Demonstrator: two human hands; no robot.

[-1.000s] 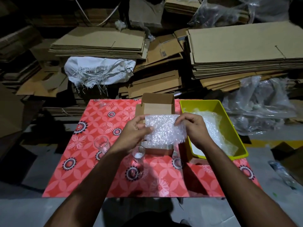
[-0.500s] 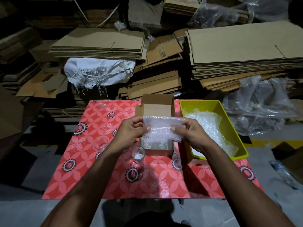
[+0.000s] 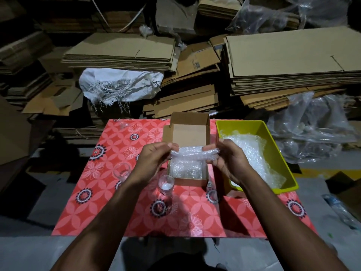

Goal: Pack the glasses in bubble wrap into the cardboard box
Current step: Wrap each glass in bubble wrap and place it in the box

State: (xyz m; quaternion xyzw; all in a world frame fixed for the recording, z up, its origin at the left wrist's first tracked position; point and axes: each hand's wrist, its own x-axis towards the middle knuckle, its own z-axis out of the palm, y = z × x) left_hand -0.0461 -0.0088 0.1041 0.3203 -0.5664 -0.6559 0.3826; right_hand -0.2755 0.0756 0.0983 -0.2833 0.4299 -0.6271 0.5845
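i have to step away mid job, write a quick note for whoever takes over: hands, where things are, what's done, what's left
Left hand and right hand each pinch an end of the clear bubble wrap sheet, held over the open brown cardboard box.
More bubble wrap lines the box bottom; whether a glass is under it cannot be told.
Three clear drinking glasses stand bare on the red flowered tablecloth: left, middle, right.
Spare bubble wrap lies in the yellow plastic tub.
Left: wrap and box those glasses.

Tub [image 3: 277,133] right of cardboard box [image 3: 190,132]
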